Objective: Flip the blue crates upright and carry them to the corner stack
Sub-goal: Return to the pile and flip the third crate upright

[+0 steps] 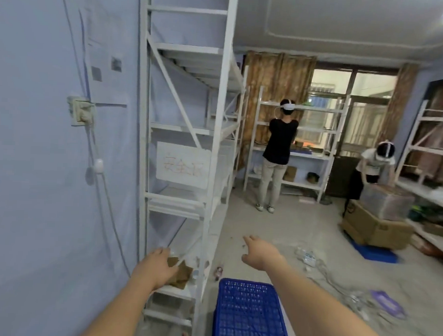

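Observation:
A blue lattice crate (249,316) lies on the floor right below me, its flat perforated face up, which looks like its bottom. My left hand (160,265) is stretched forward at the shelf post, fingers loosely apart, holding nothing. To the right, my right hand (258,253) reaches out above the floor beyond the crate, fingers spread and empty. Neither hand touches the crate. Another blue crate (375,253) lies flat on the floor at the right under cardboard boxes.
A tall white metal shelf rack (209,192) stands close on my left against the wall. Cables and a power strip (310,258) trail over the floor. One person (277,155) stands at a far shelf; another (373,164) bends over stacked boxes (375,225).

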Demonstrator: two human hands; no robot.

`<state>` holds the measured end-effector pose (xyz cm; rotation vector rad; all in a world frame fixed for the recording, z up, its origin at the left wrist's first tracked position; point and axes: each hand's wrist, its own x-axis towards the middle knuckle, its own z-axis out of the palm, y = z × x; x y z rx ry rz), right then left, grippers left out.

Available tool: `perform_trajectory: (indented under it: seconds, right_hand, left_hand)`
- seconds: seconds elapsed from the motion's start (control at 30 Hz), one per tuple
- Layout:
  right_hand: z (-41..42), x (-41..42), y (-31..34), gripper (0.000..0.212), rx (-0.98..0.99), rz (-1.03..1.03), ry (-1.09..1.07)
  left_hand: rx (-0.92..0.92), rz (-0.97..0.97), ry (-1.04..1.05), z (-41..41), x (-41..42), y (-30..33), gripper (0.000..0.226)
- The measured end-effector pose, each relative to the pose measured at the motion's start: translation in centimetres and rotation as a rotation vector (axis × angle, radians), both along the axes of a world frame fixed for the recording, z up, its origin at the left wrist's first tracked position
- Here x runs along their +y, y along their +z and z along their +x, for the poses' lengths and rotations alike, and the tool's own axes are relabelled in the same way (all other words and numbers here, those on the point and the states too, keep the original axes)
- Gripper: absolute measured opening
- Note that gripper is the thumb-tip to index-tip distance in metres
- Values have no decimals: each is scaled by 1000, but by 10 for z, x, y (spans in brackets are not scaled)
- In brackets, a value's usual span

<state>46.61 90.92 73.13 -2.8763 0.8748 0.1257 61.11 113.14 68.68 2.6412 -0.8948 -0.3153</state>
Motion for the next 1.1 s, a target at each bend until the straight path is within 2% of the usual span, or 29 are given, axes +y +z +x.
perform_trajectory:
  seconds: [0.2,0.33,0.47,0.6,0.83,0.97,1.1]
  right_hand:
    - [-71,-51,13,63,-50,15,-151]
    - [-117,-90,13,63,-78,43,-224]
    - [-160,-134,17,61,-73,40,-289]
    - [-191,-184,21,60,-109,60,-338]
    - [-217,-251,-4,57,-109,137,-350]
    - [-219,-279,-22,54,-24,155,-332]
    - [-203,-315,-22,60,-63,198,-353]
  left_hand:
    - [0,1,-127,-44,-76,23,69]
    - [-19,7,-193,-74,-133,32,82]
    - [-49,18,-244,-118,-194,39,69]
    - [-95,36,-296,-153,-253,37,72]
    - [-154,98,-346,-182,-324,29,71]
    - [-159,138,-316,-172,-343,22,73]
    - [-137,159,-278,-151,-362,13,73]
